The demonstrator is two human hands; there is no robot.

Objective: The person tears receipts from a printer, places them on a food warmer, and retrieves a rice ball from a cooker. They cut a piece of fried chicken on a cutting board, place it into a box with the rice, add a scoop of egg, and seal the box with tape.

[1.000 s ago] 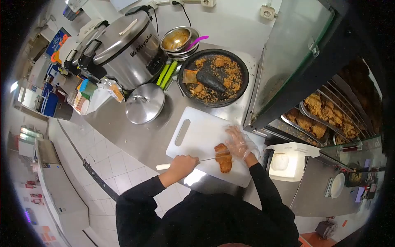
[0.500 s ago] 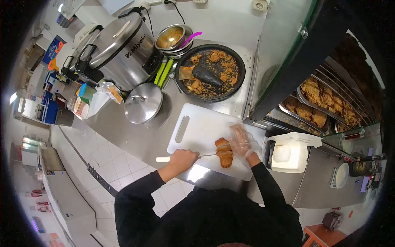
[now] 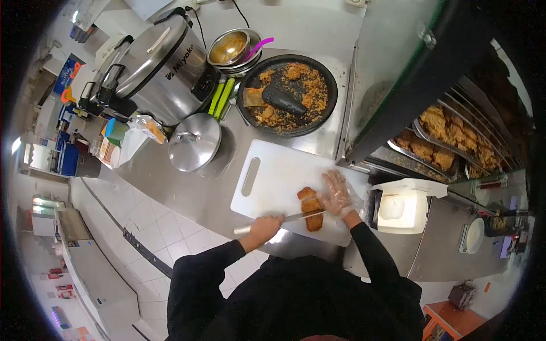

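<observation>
My left hand (image 3: pixel 265 228) is closed around the pale handle of a knife (image 3: pixel 294 217). The blade lies across a browned, breaded cutlet (image 3: pixel 314 223) toward its lower part. Cuts show higher up on the cutlet, which rests on a white cutting board (image 3: pixel 277 162). My right hand (image 3: pixel 339 194), in a clear plastic glove, lies on the board just right of the cutlet. Its fingers are stretched out away from me, and the thumb side is against or very near the cutlet's edge; exact contact is hard to see.
Behind the board sits a black stone mortar (image 3: pixel 327 113) with a pestle (image 3: pixel 284 103) and orange crumbs. A pot lid (image 3: pixel 196 142) and large Miyako pot (image 3: pixel 165 79) stand left. An open box with rice (image 3: pixel 392 207) is right, below a glass cabinet with trays of fried chicken (image 3: pixel 441 128).
My left hand and the knife have moved right, and the blade now crosses lower on the cutlet. My right hand has shifted slightly, its fingers stretched straighter.
</observation>
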